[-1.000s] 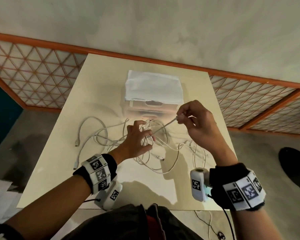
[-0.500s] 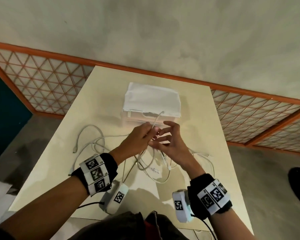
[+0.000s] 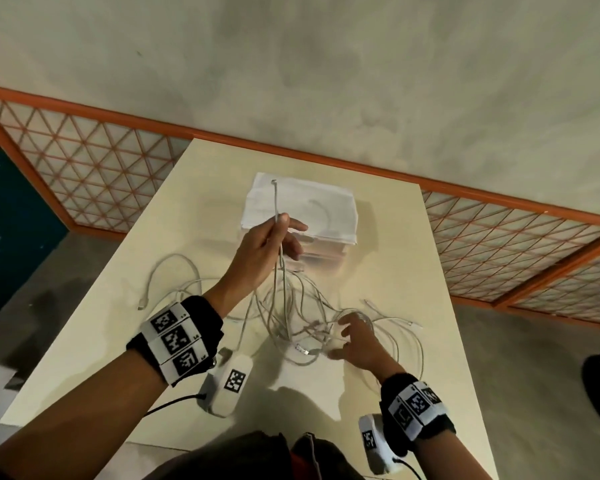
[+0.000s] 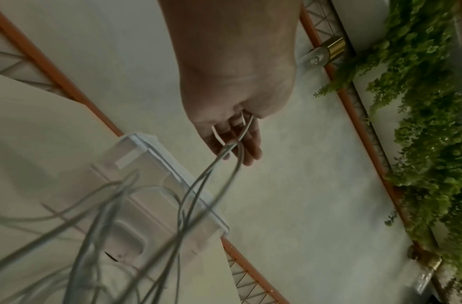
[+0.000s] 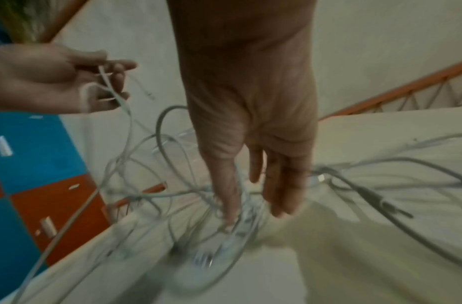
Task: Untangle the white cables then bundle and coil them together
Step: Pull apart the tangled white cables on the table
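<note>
A tangle of white cables (image 3: 293, 306) lies on the cream table (image 3: 395, 258). My left hand (image 3: 283, 225) is raised above it, in front of the box, and pinches one white cable (image 3: 275, 199) whose free end sticks straight up. Strands hang from that grip down into the pile, and in the left wrist view the cable (image 4: 211, 170) runs between my left hand's fingers (image 4: 246, 152). My right hand (image 3: 340, 336) rests low on the right part of the tangle. Its fingers (image 5: 284, 185) are straight and spread among the loops and grip nothing.
A clear plastic box (image 3: 326, 252) with a folded white cloth (image 3: 305, 206) on top stands at the back of the table. One cable loop (image 3: 174, 263) trails to the left and connector ends (image 3: 413, 323) to the right. An orange lattice railing (image 3: 101, 161) stands behind the table.
The cable end has passed from my right hand to my left, which has lifted it up. My right hand has let go and dropped onto the tangle at the right.
</note>
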Available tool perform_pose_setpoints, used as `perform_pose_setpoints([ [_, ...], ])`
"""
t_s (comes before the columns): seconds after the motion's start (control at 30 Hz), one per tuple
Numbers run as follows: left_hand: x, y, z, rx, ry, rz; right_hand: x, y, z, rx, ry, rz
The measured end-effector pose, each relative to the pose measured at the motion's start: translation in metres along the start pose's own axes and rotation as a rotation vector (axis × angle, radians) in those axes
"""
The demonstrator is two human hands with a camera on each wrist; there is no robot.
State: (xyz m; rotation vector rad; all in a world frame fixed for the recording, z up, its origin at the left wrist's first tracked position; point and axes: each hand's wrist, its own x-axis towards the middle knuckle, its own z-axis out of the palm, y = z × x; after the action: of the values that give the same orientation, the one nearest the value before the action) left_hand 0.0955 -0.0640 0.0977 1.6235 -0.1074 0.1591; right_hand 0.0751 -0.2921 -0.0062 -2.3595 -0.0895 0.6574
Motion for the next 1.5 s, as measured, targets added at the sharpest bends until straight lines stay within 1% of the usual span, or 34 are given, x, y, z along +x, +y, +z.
perform_pose_setpoints([
  [0.07,-0.001,0.003,0.005,-0.006,-0.065,-0.036,-0.003,-0.010,-0.019,-0.021,-0.157,-0.018],
  [0.13,-0.002,0.004,0.010,0.033,-0.139,-0.060,-0.011,-0.034,-0.043,-0.057,-0.376,-0.101],
  [0.17,-0.003,0.004,0.012,0.060,-0.163,-0.060,-0.015,-0.046,-0.053,-0.071,-0.450,-0.146],
  [0.2,-0.003,0.005,0.015,0.077,-0.182,-0.058,-0.016,-0.060,-0.060,-0.061,-0.460,-0.188],
  [0.23,-0.004,0.006,0.018,0.087,-0.199,-0.051,-0.015,-0.072,-0.062,-0.025,-0.404,-0.238],
  [0.33,-0.006,0.013,0.026,0.079,-0.228,-0.046,-0.006,-0.099,-0.046,0.222,-0.103,-0.444],
  [0.37,-0.006,0.016,0.028,0.061,-0.224,-0.056,-0.002,-0.104,-0.037,0.291,-0.041,-0.482],
  [0.43,-0.005,0.020,0.028,0.031,-0.203,-0.055,0.003,-0.106,-0.022,0.334,0.021,-0.508],
  [0.57,-0.007,0.025,0.019,-0.115,-0.175,-0.068,0.012,-0.087,-0.011,0.261,0.082,-0.524],
  [0.67,-0.010,0.026,0.016,-0.124,-0.134,-0.020,0.022,-0.065,-0.012,0.237,0.155,-0.513],
  [0.73,-0.014,0.026,0.017,-0.149,-0.115,0.007,0.028,-0.053,-0.011,0.107,0.220,-0.533],
  [0.8,-0.016,0.028,0.019,-0.185,-0.091,0.031,0.032,-0.050,-0.010,-0.017,0.238,-0.550],
  [0.87,-0.016,0.033,0.020,-0.214,-0.055,0.060,0.035,-0.044,-0.009,-0.034,0.238,-0.523],
  [0.9,-0.015,0.036,0.020,-0.228,-0.033,0.073,0.035,-0.039,-0.009,-0.032,0.238,-0.475],
  [0.93,-0.013,0.040,0.019,-0.249,-0.015,0.085,0.038,-0.030,-0.008,-0.027,0.238,-0.409],
  [0.97,-0.012,0.044,0.017,-0.277,-0.002,0.095,0.040,-0.020,-0.007,-0.022,0.219,-0.310],
  [1.03,-0.009,0.050,0.012,-0.329,0.007,0.108,0.041,-0.001,-0.006,-0.016,0.131,-0.100],
  [1.07,-0.008,0.051,0.010,-0.343,0.007,0.109,0.041,0.006,-0.005,-0.024,0.096,-0.032],
  [1.1,-0.008,0.051,0.009,-0.350,0.003,0.110,0.039,0.009,-0.006,-0.047,0.093,-0.015],
  [1.13,-0.009,0.050,0.009,-0.354,-0.001,0.108,0.037,0.009,-0.007,-0.085,0.117,-0.054],
  [1.17,-0.010,0.048,0.009,-0.354,-0.005,0.101,0.036,0.006,-0.009,-0.141,0.147,-0.126],
  [1.23,-0.013,0.043,0.013,-0.356,-0.022,0.070,0.025,-0.017,-0.013,-0.169,0.168,-0.312],
  [1.3,-0.015,0.042,0.019,-0.377,-0.035,0.035,0.012,-0.049,-0.017,-0.014,0.086,-0.546],
  [1.33,-0.015,0.043,0.022,-0.390,-0.042,0.024,0.007,-0.064,-0.018,0.065,0.007,-0.636],
  [1.37,-0.014,0.045,0.024,-0.395,-0.046,0.023,0.004,-0.075,-0.016,0.114,-0.081,-0.686],
  [1.4,-0.013,0.047,0.025,-0.391,-0.047,0.028,0.002,-0.083,-0.014,0.122,-0.151,-0.696],
  [1.43,-0.012,0.049,0.024,-0.379,-0.042,0.041,0.003,-0.087,-0.011,0.113,-0.205,-0.666],
  [1.5,-0.008,0.054,0.018,-0.349,-0.001,0.095,0.009,-0.081,-0.006,0.081,-0.250,-0.550],
])
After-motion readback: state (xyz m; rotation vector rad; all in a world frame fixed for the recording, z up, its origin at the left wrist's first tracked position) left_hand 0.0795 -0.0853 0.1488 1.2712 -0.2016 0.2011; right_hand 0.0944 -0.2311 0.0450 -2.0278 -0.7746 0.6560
